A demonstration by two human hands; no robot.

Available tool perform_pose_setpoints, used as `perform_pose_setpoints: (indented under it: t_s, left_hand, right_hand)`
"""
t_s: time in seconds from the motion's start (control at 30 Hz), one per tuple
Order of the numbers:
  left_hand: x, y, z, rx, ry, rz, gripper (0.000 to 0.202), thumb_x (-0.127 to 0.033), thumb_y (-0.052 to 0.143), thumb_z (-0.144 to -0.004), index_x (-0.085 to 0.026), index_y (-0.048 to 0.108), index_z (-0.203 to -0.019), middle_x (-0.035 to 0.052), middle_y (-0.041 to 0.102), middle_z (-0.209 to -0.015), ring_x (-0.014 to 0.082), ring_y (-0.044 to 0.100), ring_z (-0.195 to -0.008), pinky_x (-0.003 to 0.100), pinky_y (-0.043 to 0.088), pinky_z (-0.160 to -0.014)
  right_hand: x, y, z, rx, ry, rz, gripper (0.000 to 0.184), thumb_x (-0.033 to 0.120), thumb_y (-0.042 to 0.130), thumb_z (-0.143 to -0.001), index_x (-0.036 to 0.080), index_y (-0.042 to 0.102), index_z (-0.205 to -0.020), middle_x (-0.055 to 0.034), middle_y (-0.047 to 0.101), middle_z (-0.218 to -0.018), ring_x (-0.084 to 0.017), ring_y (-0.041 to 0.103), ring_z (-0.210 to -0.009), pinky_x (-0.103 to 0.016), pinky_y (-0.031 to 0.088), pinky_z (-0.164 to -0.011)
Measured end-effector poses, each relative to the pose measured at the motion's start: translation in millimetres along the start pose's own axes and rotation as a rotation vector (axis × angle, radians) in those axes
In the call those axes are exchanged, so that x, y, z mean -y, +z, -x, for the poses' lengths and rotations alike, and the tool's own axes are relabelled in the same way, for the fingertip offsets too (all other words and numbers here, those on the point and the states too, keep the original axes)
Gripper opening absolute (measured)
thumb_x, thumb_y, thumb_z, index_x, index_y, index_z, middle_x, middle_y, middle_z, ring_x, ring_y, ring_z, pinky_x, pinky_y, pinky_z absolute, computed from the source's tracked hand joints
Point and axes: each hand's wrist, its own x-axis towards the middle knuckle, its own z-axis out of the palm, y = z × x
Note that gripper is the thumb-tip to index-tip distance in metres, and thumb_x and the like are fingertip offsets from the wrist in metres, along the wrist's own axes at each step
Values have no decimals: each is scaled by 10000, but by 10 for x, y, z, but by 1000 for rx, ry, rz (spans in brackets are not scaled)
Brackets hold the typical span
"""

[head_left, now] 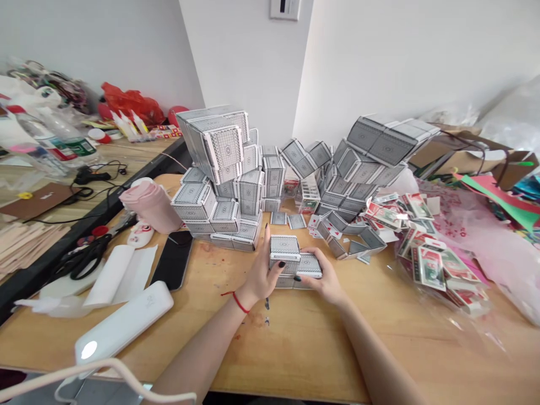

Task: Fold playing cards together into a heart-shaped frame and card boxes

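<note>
**Inspector:** State of the hands and the work?

**Me:** I take the phone [172, 260] as datum; the block of card boxes [292, 263] sits right of it on the table [295, 343]; my left hand [258, 278] is curved round the block's left side, thumb on the front; my right hand [327, 281] holds its right side, thumb low; both are narrow, the block between them.

**Inspector:** Proper handling?

**Me:** In my judgement, even pressure from both sides; the raised box [285, 244] wants its edges flush with those beneath; a hard thumb could buckle the card, so flat fingers are preferable.

**Inspector:** Edges and clearance?

**Me:** Bare wood lies between phone and left hand; the tall stack [225, 152] stands beyond the phone and rightward, a likely knock hazard; farther right of the phone are two flat cards [296, 221], then an angular card ring [373, 239]; the white device [124, 329] lies nearer me than the phone.
</note>
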Motion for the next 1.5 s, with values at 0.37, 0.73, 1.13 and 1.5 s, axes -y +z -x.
perform_pose_setpoints:
  t_s: [0.37, 0.73, 1.13, 1.5]
  left_hand:
    - [5, 114, 65, -14, 116, -30, 483, -407, 349, -886, -193, 259, -1309, 157, 373, -1269, 271, 374, -1194, 467, 298, -1004]
    - [-93, 62, 60, 64, 247, 32, 404, -516, 404, -832, -214, 398, -1100, 150, 374, -1253, 281, 355, -1220, 484, 328, -976]
    - [-76, 80, 87, 53, 305, -37, 331, -443, 317, -886, -203, 422, -1088, 146, 338, -1271, 269, 373, -1209, 482, 360, -952]
    - [-44, 98, 74, 0, 258, -46, 322, -467, 385, -855, -197, 455, -1015, 128, 392, -1165, 274, 421, -1125, 464, 384, -908]
  right_hand:
    - [-23, -31, -45, -49, -254, 140, 555, 513, 568, -757, 233, 478, -1228, -108, 507, -1223, -280, 458, -1149, -439, 372, -969]
    - [293, -106, 125, 6, -252, 278, 724, 438, 589, -772, 239, 256, -1383, -123, 465, -1312, -290, 426, -1216, -488, 298, -1024]
    - [367, 28, 162, -58, -260, 276, 542, 442, 535, -793, 240, 388, -1275, -112, 453, -1253, -306, 446, -1161, -476, 312, -1011]
    - [378, 74, 157, -20, -231, 222, 546, 428, 499, -814, 237, 326, -1296, -139, 417, -1246, -295, 445, -1140, -430, 422, -925]
